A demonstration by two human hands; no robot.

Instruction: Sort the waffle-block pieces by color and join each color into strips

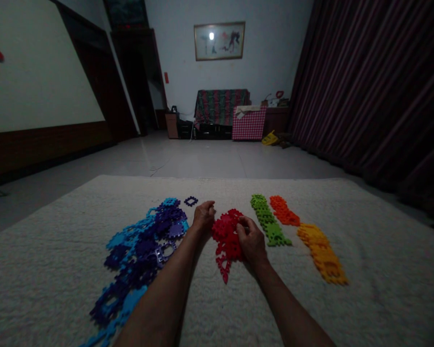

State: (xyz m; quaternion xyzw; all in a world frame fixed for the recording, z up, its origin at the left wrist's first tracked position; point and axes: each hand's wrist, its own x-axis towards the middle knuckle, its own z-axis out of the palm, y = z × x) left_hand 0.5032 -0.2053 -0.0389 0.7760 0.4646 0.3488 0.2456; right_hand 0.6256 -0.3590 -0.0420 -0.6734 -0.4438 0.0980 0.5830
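A pile of red interlocking plastic pieces (229, 236) with toothed edges lies on the pale mat between my hands. My right hand (252, 238) is at the pile's right side, its thumb and fingers closed on a red piece there. Just left of the pile is my left hand (203, 217), fingers curled together; whatever they may hold is hidden. Farther left spread dark purple pieces (146, 243) mixed with light blue pieces (117, 240). A single dark purple frame-shaped piece (191, 197) lies apart, beyond my left hand.
To the right, overlapping rows of green pieces (269, 221), orange pieces (284, 212) and yellow pieces (321, 253) lie on the mat (376, 270). Tiled floor (210, 159) extends to a cloth-covered cabinet (222, 106) at the wall. A dark curtain (361, 96) hangs at right.
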